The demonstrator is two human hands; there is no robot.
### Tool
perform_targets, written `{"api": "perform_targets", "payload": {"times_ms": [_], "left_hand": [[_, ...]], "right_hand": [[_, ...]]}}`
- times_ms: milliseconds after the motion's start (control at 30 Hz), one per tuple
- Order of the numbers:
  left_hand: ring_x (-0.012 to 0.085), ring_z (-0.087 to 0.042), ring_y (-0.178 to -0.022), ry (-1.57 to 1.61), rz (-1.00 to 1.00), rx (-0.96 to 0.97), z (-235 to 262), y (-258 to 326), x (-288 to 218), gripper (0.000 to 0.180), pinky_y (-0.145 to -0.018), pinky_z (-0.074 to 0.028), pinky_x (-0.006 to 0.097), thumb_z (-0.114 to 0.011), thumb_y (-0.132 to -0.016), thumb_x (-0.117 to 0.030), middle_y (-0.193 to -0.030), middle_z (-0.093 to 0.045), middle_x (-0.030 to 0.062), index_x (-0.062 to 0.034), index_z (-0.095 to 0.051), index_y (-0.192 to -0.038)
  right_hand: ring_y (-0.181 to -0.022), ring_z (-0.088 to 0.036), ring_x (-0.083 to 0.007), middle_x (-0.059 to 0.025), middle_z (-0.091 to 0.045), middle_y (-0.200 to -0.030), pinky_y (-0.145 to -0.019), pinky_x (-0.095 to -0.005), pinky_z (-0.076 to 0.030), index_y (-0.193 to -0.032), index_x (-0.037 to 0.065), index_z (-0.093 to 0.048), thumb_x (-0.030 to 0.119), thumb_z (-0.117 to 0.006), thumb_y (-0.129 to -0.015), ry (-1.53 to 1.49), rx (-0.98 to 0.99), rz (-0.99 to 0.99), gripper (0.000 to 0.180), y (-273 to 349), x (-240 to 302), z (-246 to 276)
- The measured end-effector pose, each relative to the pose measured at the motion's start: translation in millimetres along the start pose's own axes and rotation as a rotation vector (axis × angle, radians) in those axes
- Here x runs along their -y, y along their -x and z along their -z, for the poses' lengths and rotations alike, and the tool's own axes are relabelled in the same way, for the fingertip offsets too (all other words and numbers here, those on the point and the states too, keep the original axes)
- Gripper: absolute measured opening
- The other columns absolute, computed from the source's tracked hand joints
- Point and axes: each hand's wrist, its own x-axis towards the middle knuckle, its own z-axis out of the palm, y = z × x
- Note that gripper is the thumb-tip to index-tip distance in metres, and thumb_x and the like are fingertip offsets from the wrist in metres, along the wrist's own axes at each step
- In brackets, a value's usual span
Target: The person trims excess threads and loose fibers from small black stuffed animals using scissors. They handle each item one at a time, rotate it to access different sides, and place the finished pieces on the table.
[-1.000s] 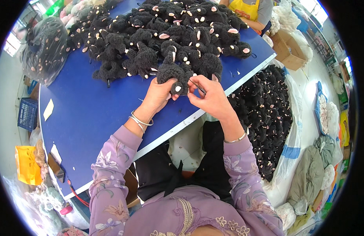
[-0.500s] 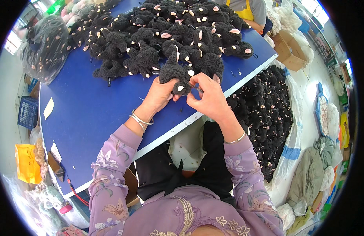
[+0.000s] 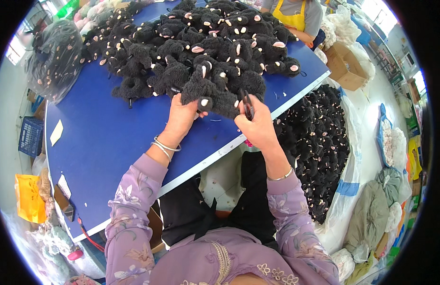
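Observation:
My left hand (image 3: pixel 183 116) is closed on a fluffy black plush toy (image 3: pixel 208 97) with pale, light-tipped paws, held just above the near part of the blue table (image 3: pixel 110 142). In my right hand (image 3: pixel 259 126) is a pair of small dark scissors (image 3: pixel 248 105), with the blades pointing away from me. The blades are beside the toy's right end; whether they touch it I cannot tell. A pale thread (image 3: pixel 215 120) lies on the table beneath the toy.
A big heap of similar black plush toys (image 3: pixel 182 42) covers the far table. On my right a large open sack (image 3: pixel 324 156) is full of more. A person in a yellow apron (image 3: pixel 291 16) sits at the far right. A cardboard box (image 3: pixel 346 66) stands beyond the corner.
My right hand has drawn slightly back from the toy, turning so the scissors point upward. The toy has been turned and spread out more to the right. My left hand has moved slightly left.

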Motion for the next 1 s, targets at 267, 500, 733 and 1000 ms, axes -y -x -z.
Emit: {"api": "perform_targets", "payload": {"times_ms": [267, 500, 733, 1000], "left_hand": [[0.0176, -0.058, -0.062, 0.108, 0.003, -0.019, -5.1, -1.0, 1.7, 0.010, -0.055, -0.047, 0.028, -0.053, -0.090, -0.004, -0.078, -0.063, 0.0113, 0.0016, -0.059, -0.096], [0.0174, -0.058, -0.062, 0.173, -0.002, 0.019, -5.3, -1.0, 2.6, 0.009, -0.055, -0.046, 0.027, -0.053, -0.089, -0.004, -0.078, -0.062, 0.0109, 0.0010, -0.059, -0.094], [0.0149, -0.058, -0.063, 0.169, 0.013, 0.009, -6.5, 2.2, 2.6, 0.009, -0.056, -0.047, 0.026, -0.057, -0.087, -0.004, -0.078, -0.063, 0.0080, 0.0010, -0.061, -0.093], [0.0078, -0.055, -0.062, -0.195, 0.022, 0.019, -8.5, 10.5, 4.6, 0.011, -0.053, -0.043, 0.024, -0.062, -0.084, -0.005, -0.079, -0.063, 0.0013, 0.0005, -0.063, -0.093]], "right_hand": [[-0.062, -0.050, -0.0048, -0.0002, -0.056, -0.071, -0.057, -0.0219, -0.043, -0.089, 0.001, -0.057, 0.013, -0.066, -0.082, -0.318, 0.031, -0.206, 0.016, -1.1, 9.7, 1.9], [-0.067, -0.047, -0.0023, 0.0019, -0.058, -0.082, -0.059, -0.0202, -0.040, -0.094, 0.004, -0.057, 0.009, -0.067, -0.081, -0.234, -0.047, -0.018, 0.017, -8.2, -3.3, -2.5], [-0.056, -0.046, -0.0035, 0.0014, -0.058, -0.077, -0.045, -0.0213, -0.039, -0.093, 0.003, -0.056, 0.005, -0.067, -0.079, -0.107, -0.050, 0.061, 0.018, -7.6, 8.0, -6.2], [-0.054, -0.045, -0.0027, 0.0017, -0.057, -0.066, -0.047, -0.0198, -0.037, -0.082, 0.001, -0.059, 0.016, -0.067, -0.085, -0.278, -0.043, -0.134, 0.018, -11.9, -6.0, -0.1]]}}
